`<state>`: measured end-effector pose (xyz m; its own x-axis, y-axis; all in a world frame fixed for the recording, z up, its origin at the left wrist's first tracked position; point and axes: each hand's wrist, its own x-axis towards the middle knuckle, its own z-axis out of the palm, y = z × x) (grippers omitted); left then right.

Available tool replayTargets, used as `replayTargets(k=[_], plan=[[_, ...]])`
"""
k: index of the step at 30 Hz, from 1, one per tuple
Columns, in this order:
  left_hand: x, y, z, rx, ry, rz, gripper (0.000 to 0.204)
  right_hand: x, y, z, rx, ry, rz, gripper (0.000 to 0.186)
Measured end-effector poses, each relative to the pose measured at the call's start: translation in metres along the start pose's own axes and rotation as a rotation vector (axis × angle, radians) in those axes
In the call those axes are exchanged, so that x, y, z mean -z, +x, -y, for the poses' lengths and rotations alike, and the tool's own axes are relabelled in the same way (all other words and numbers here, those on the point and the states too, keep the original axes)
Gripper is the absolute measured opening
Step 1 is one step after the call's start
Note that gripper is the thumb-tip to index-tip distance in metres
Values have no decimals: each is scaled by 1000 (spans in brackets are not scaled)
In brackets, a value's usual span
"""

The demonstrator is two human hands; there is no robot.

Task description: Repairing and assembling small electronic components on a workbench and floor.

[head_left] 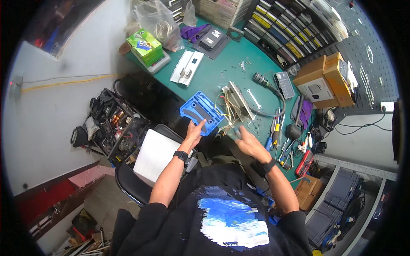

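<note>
My left hand (194, 131) grips a blue plastic housing (201, 109) with dark inner parts, raised over the green table's near edge. My right hand (247, 138) is closed on a slim tool with a pale handle (236, 131), blurred and partly hidden by the fingers. Just above it, a metal chassis (240, 99) with a bundle of yellowish wires (228, 111) sits on the table. A wrench (255, 97) lies beside the chassis.
The green table (215, 72) carries a white metal part (186, 68), a green box (144, 46), cardboard boxes (320, 83), a hose (277, 96) and several screwdrivers (275, 132). A drawer rack (284, 32) stands behind. A chair (149, 155) is at the left.
</note>
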<state>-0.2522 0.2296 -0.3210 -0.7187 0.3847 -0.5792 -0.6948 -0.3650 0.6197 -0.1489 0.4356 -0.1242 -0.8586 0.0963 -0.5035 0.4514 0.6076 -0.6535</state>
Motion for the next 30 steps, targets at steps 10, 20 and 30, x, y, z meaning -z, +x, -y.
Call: replayTargets(k=[10, 20, 30], plan=[[-9, -26, -19, -287, 242, -110, 45, -13, 74, -6, 66, -359, 30, 31], [-6, -26, -25, -309, 328, -80, 48, -28, 78, -15, -99, 212, 99, 29], [-10, -29, -27, -357, 483, -108, 45, -42, 91, -26, 93, -568, -229, 26]])
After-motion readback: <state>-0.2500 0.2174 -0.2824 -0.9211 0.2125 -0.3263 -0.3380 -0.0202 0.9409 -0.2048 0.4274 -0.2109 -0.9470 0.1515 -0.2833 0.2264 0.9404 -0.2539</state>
